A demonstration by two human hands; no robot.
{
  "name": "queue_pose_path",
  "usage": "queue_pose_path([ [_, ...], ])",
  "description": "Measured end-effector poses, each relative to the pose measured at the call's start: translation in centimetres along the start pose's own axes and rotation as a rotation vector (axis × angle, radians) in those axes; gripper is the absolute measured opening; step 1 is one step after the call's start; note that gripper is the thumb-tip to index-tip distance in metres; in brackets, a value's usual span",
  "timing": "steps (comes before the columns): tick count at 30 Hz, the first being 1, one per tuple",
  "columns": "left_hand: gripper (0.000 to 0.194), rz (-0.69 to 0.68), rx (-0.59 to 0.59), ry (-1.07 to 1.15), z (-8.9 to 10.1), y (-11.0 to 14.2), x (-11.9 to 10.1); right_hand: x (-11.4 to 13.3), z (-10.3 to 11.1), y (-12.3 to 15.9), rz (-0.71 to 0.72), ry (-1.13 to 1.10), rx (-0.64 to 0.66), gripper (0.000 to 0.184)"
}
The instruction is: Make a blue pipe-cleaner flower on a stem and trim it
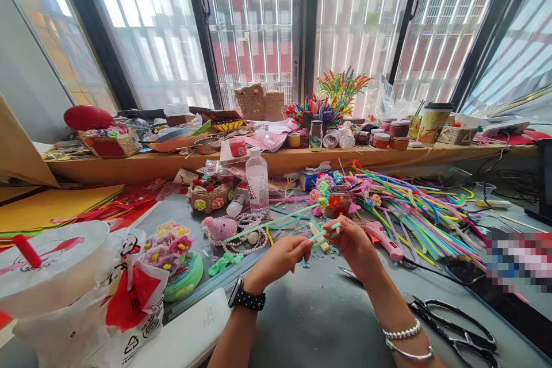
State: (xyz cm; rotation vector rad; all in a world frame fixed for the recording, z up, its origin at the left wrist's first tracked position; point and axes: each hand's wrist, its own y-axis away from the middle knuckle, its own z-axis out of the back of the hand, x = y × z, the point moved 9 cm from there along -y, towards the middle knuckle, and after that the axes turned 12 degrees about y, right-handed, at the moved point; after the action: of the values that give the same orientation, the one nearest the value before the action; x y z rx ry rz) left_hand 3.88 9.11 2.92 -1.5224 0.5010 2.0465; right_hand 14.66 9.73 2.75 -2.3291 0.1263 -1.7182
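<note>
My left hand (288,254), with a black watch on the wrist, pinches one part of a pale green pipe cleaner (318,236). Close by on the right, my right hand (356,248) has its fingers closed on the same pipe cleaner. Both hands are raised over the grey tabletop (319,322), where tiny green bits of fluff lie scattered. Behind them a pink hot glue gun (383,241) lies on its side. Green pipe-cleaner shapes (225,263) rest left of my left hand. Large black-handled scissors (457,328) lie at the lower right, partly cut off by the frame.
A plastic bottle (257,181) stands behind my left hand. Bundled coloured pipe cleaners (422,224) spread at right. A crocheted flower pot (183,276), a white power bank (190,328) and a lidded drink cup (56,276) occupy the left. Jars and baskets crowd the windowsill (284,160).
</note>
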Motion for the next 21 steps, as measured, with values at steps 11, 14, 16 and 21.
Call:
queue_pose_path([
  [11,0.032,-0.067,-0.382,-0.068,5.1,0.4,0.0,3.2,3.3,1.4,0.154,1.175,-0.314,0.034],
  [14,0.026,-0.052,-0.378,0.019,5.1,0.4,0.1,3.6,5.4,4.5,0.015,1.260,-0.286,0.032],
  [16,0.024,-0.041,-0.363,0.097,5.0,0.3,0.2,5.0,7.7,7.2,0.026,1.427,-0.308,0.030],
  [21,0.020,-0.022,-0.356,0.313,4.7,-0.1,0.8,5.6,13.7,12.9,-0.014,1.720,-0.051,0.027],
])
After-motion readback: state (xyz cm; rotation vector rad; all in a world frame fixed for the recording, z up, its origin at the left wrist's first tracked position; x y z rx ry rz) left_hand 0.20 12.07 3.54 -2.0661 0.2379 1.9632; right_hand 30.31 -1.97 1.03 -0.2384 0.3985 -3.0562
